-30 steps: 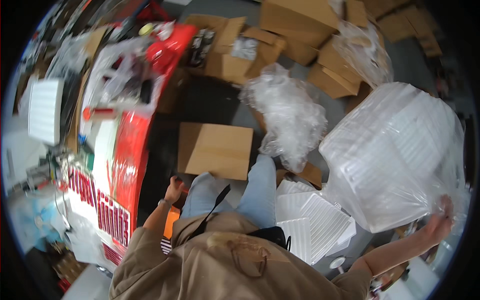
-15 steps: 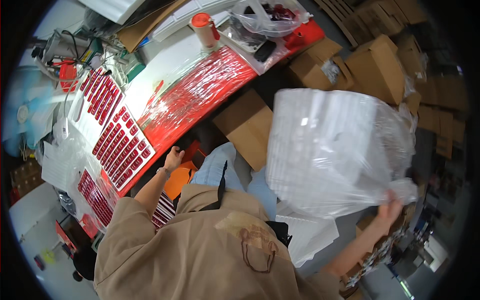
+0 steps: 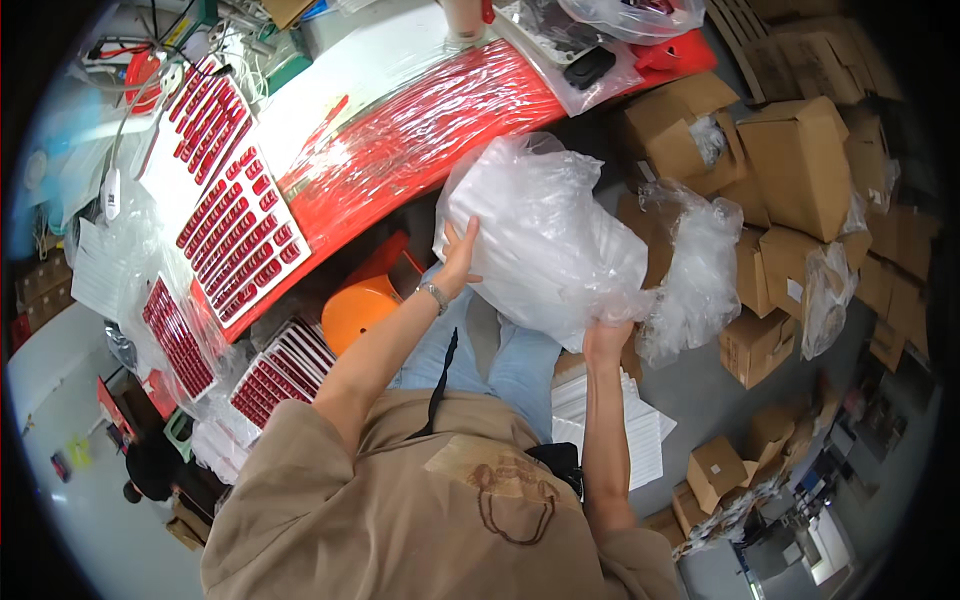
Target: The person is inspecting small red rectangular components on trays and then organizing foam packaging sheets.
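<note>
A large translucent plastic bag (image 3: 545,235) stands in front of my legs, with white contents that I cannot make out clearly. Its gathered neck ends in a loose, crumpled flap (image 3: 695,270) spread out to the right. My right hand (image 3: 606,342) is closed around that gathered neck. Against the bag's left side lies my left hand (image 3: 460,258), its fingers spread and only touching the plastic.
To the left runs a table with a red, film-wrapped cover (image 3: 400,150), holding a white tray (image 3: 292,262) of small red pieces. An orange stool (image 3: 352,315) stands below its edge. White sheets (image 3: 640,430) lie by my right forearm. Cardboard boxes (image 3: 795,165) fill the right.
The bag has come leftward and sits in front of my legs. My left hand has left the table's edge and now touches the bag. My right hand has moved left with the bag's neck.
</note>
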Available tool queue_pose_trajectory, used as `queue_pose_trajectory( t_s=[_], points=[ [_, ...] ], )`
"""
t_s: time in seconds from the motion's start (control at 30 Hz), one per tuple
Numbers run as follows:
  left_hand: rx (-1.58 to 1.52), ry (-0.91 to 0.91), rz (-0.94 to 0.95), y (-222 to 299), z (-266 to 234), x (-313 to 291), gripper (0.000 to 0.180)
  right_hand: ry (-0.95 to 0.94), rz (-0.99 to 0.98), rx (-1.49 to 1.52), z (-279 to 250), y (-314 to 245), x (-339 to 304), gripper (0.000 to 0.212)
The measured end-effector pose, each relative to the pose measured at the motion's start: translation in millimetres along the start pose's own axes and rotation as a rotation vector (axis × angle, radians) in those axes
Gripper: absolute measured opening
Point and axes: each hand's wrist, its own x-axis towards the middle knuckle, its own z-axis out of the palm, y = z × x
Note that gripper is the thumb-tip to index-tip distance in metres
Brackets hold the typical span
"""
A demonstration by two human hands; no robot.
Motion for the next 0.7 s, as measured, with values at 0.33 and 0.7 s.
queue_pose_trajectory(
  t_s=[0.33, 0.7],
  points=[
    [0.017, -0.184, 0.247, -26, -27, 34, 0.091, 0.041, -0.089, -0.605, -29, 17, -12, 0.043],
    [0.082, 0.244, 0.413, -7, -6, 22, 0.102, -0.031, -0.255, -0.903, 7, 34, -23, 0.026]
  ],
)
